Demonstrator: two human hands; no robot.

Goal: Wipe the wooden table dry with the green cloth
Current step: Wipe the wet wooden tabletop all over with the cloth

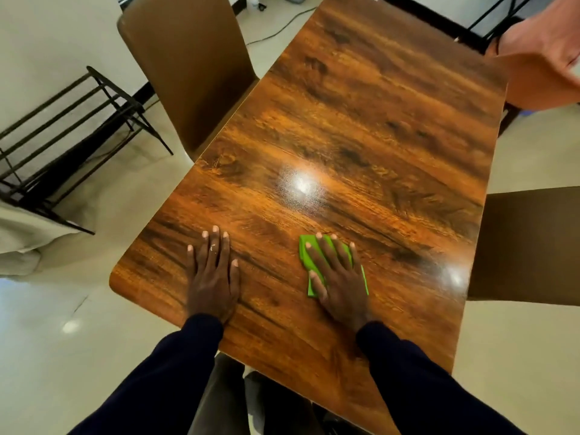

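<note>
pressed right grip, fingers straight and spread, on green cloth under it; rested left grip, also flat, on worktop beside.

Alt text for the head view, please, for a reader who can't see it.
A person's right hand presses a folded bright green cloth flat on a glossy brown wooden table, while the left hand rests flat on the wood beside it. A brown chair stands at its left.
</note>
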